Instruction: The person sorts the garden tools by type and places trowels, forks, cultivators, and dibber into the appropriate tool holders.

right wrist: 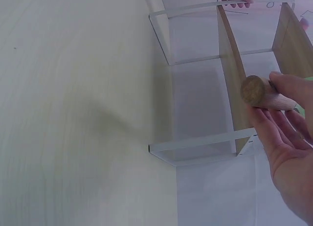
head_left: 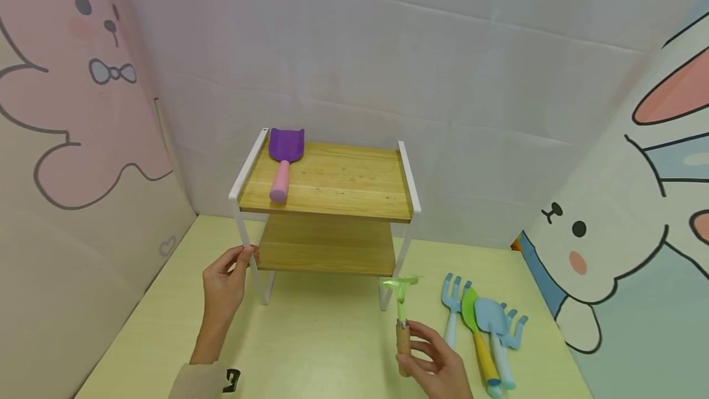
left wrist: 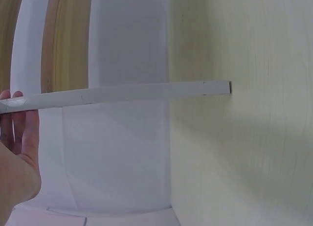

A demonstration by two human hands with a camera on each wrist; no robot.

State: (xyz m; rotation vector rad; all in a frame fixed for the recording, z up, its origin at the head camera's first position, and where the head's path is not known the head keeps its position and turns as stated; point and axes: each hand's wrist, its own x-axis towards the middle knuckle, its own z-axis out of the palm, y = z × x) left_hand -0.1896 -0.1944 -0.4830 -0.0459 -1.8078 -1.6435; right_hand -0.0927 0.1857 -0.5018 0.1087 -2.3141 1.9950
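A two-tier shelf with wooden boards [head_left: 343, 180] and a white metal frame [head_left: 410, 186] stands against the back wall. My left hand [head_left: 224, 285] grips its left front leg [left wrist: 122, 94] between thumb and fingers, near the lower board. In my right hand [head_left: 440, 365], a small garden rake with a green head [head_left: 401, 291] and a wooden handle [right wrist: 269, 95] is held upright, head up. From the head view the rake overlaps the area before the shelf's right front leg. On the top board's left side lies a toy shovel with a purple blade [head_left: 286, 145] and pink handle [head_left: 280, 182].
Right of my right hand, several toy garden tools lie on the table [head_left: 310, 350]: a light blue fork [head_left: 452, 303], a green and yellow trowel [head_left: 484, 353], a light blue shovel [head_left: 492, 318] and another blue fork [head_left: 516, 336]. Cartoon-printed walls [head_left: 620, 251] enclose the sides.
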